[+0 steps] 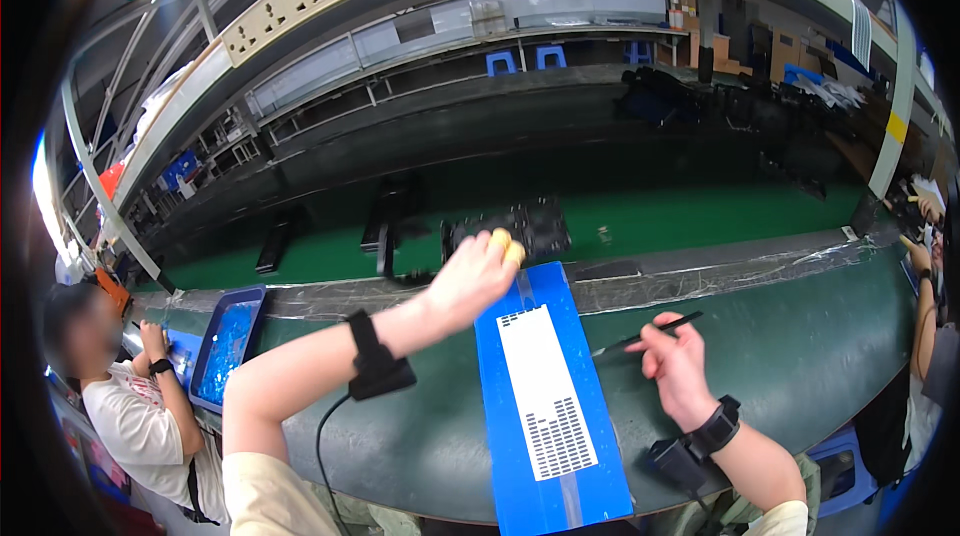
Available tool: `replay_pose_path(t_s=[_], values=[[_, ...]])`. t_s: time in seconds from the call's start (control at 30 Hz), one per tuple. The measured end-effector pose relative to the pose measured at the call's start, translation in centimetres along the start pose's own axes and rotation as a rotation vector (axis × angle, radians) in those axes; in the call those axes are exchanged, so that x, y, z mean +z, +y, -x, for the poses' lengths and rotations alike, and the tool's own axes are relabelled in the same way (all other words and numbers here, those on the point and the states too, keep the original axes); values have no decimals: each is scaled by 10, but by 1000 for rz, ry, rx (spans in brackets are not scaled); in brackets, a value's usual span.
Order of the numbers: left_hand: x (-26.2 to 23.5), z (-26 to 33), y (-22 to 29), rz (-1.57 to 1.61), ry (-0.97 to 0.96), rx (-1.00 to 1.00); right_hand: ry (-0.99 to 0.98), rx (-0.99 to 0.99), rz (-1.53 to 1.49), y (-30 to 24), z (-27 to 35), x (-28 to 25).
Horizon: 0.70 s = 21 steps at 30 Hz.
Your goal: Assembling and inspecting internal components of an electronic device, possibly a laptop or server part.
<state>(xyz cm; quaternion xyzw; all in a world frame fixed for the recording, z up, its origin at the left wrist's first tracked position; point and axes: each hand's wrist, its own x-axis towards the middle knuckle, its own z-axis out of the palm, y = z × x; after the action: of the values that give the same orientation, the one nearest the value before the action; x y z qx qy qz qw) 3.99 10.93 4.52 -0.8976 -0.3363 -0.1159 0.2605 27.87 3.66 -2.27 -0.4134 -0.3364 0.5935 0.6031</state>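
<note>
While the left hand (470, 281) is closed around a small yellow lump (507, 246) at the top end of the blue board (500, 406), the right hand (675, 361) pinches a thin black stick (650, 333) just to the right of it. The board lies on the green counter (800, 356) with a white sheet (545, 391) on it. I think slow, light rubbing would work best, keeping the board flat.
</note>
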Motion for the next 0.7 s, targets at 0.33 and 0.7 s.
replay_pose_path(t_s=[0.33, 0.7], values=[[-39, 36, 96, 831, -275, -152, 129, -75, -57, -2, -13, -9], [-56, 106, 86, 472, -473, -223, -238, -148, 260, -4, 27, 57]])
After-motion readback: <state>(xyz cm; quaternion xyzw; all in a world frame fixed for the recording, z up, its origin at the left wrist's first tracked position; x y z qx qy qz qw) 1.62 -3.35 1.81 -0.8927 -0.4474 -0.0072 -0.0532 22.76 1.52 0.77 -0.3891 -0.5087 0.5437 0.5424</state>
